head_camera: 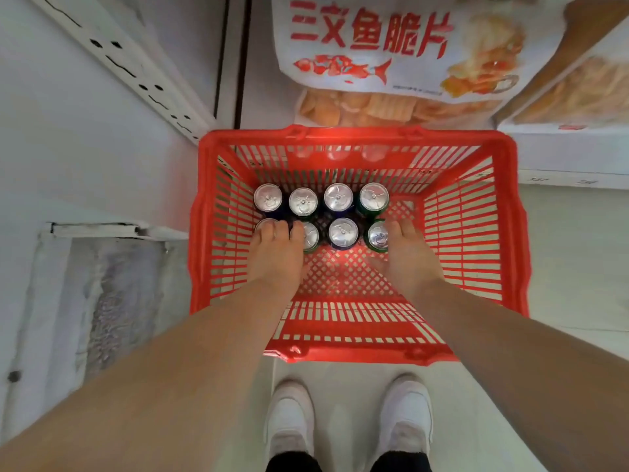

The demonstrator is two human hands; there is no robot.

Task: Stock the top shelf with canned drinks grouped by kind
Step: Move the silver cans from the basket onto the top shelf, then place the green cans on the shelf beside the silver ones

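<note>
A red plastic basket (476, 233) stands on the floor and holds two rows of upright cans with silver tops. The back row (338, 197) has dark blue cans and a green one (373, 198) at its right end. Both my arms reach down into the basket. My left hand (275, 257) lies over the front-left can (260, 227), hiding most of it, with fingers stretched across its top. My right hand (405, 257) touches the right side of the front-right green can (377, 237), thumb spread on the near side. The top shelf is out of view.
Snack bags with red lettering (367, 46) and boxed goods (561, 107) fill the low shelves behind the basket. A white slotted shelf upright (112, 59) runs along the left. My white shoes (347, 424) stand on pale floor just in front of the basket.
</note>
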